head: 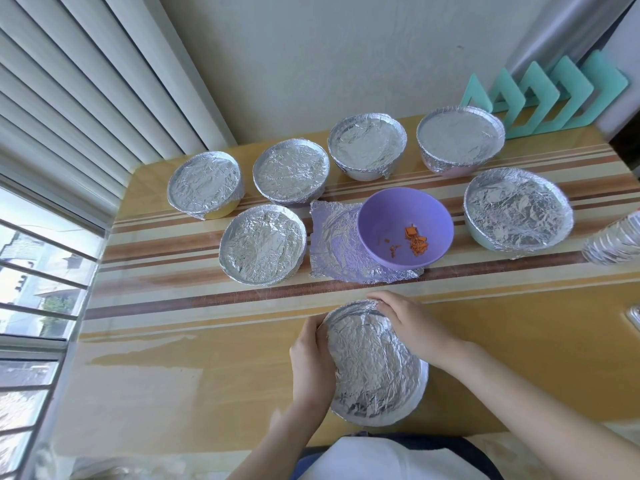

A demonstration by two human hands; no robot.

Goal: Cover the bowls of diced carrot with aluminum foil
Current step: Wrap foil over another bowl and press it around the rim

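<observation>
A foil-covered bowl [374, 368] stands at the table's near edge. My left hand [310, 358] cups its left side, fingers curled over the foil rim. My right hand [412, 323] curls over its far right rim, pressing the foil down. Behind it stands an uncovered purple bowl [405, 216] with a few diced carrot pieces [414, 242] inside. This bowl sits on a crumpled sheet of foil [332, 244]. Several more bowls wrapped in foil stand around it, among them one at the left [263, 244] and one at the right [517, 209].
The wooden striped table [207, 341] ends at a window with bars on the left. A foil roll [613, 242] lies at the right edge. Teal arrow-shaped boards [540, 95] lean against the wall at the back right.
</observation>
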